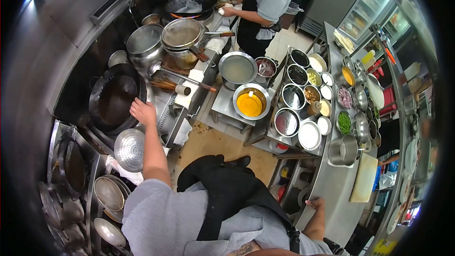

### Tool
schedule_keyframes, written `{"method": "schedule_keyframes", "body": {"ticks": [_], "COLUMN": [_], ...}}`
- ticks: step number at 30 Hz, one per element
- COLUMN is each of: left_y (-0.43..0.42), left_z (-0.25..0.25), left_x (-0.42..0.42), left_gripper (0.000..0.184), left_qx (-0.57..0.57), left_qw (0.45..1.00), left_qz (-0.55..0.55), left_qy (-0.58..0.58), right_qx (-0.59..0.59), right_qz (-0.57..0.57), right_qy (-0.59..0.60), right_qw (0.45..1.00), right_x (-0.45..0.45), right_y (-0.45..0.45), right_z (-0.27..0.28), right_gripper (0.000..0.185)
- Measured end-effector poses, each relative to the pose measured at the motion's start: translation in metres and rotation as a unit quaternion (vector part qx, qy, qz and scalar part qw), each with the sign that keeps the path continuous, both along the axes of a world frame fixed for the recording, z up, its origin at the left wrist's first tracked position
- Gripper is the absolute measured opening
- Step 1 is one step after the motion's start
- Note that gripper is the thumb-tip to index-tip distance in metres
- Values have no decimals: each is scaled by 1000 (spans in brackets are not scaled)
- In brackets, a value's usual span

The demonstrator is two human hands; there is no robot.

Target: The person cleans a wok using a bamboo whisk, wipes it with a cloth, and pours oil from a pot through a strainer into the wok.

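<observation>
My left hand reaches out to the right rim of a dark wok on the stove. Its fingers are bent at the rim, where a handle seems to be, and they partly hide what they grip. The wok has dark liquid or a dark sheen in its bottom. Just below my forearm lies a perforated metal strainer. My right hand rests at the edge of the steel counter, its fingers loosely extended and holding nothing visible.
A co-worker stands at a steaming wok over flame. Pots with strainers, a ladle and a bamboo brush lie between the woks. Sauce containers, a yellow-liquid pot and a cutting board stand right.
</observation>
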State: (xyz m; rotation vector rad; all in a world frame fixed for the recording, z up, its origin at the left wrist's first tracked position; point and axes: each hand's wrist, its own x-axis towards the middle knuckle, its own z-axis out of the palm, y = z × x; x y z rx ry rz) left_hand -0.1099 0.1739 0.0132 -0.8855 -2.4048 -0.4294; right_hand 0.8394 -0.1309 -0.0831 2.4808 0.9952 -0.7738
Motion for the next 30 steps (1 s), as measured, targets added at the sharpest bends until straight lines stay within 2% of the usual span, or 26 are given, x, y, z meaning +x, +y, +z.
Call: {"method": "schedule_keyframes", "body": {"ticks": [11,13,23,30], "left_y": [-1,0,0,0], "left_z": [2,2,0,-2], "left_x": [0,0,-2,-2], "left_gripper": [54,54,54,55], "left_qx": [-5,-9,-6,-2], "left_qw": [1000,1000,1000,1000], "left_qz": [0,7,8,6], "left_qy": [-1,-11,-7,-7], "right_qx": [-8,-22,-12,-19], "right_qz": [14,-27,-34,-31], "right_qy": [29,34,48,22], "right_qw": [999,999,998,999], "right_x": [-8,-8,-18,-13], "right_y": [4,5,9,7], "right_z": [12,14,28,18], "right_gripper": [94,105,105,107]}}
